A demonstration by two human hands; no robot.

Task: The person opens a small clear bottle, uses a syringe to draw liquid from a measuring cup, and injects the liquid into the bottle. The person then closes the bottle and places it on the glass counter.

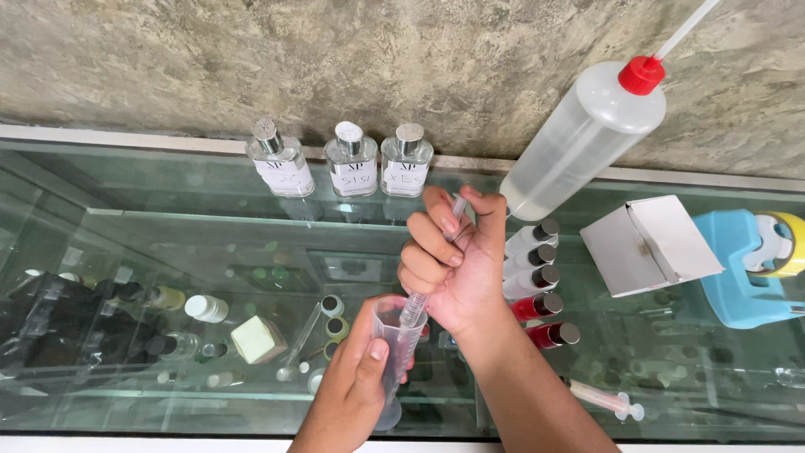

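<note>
The left hand (356,382) is wrapped around a clear plastic measuring cylinder (394,356), holding it upright over the glass-topped bench (168,184). The right hand (453,260) is clenched around a slim clear plastic syringe (432,268) whose tip dips into the cylinder's mouth. Three square clear glass bottles with silver caps (352,164) stand in a row by the wall. Five small vials, three white and two red, with dark caps (541,281) lie just right of the right hand. One large translucent wash bottle with a red cap (587,138) leans nearby. A second syringe (605,396) lies on the glass.
</note>
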